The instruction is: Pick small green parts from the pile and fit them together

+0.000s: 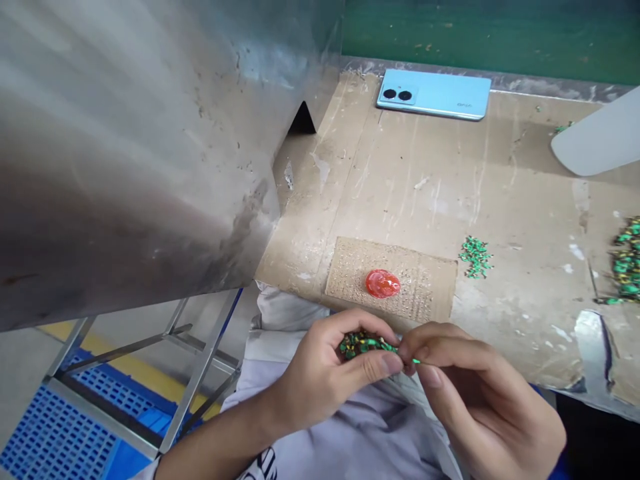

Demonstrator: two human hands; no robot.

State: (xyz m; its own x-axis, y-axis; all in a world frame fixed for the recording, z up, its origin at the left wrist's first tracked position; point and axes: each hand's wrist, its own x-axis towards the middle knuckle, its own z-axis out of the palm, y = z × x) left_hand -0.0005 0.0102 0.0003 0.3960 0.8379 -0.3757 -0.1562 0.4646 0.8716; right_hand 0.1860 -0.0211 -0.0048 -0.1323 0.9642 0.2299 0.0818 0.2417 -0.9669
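Note:
My left hand (pixel 345 373) is curled around a cluster of small green, yellow and dark pieces (pixel 364 344), held low over my lap at the table's front edge. Between the thumb and forefinger of my right hand (pixel 480 387) is a tiny bright green piece (pixel 416 361), right beside the cluster. The fingertips of both hands meet there, and they hide part of the cluster. Just beyond my hands, a small red oval dish (pixel 383 284) with glossy contents rests on a cardboard piece (pixel 345 267). Loose green pieces (pixel 476 257) lie to its right.
A light blue phone (pixel 440 95) lies face down at the back. A large metal panel (pixel 150 147) blocks the left side. At the right are a white rounded object (pixel 600 137) and a green-and-yellow pile (pixel 627 260). A metal stand (pixel 200 373) is below left.

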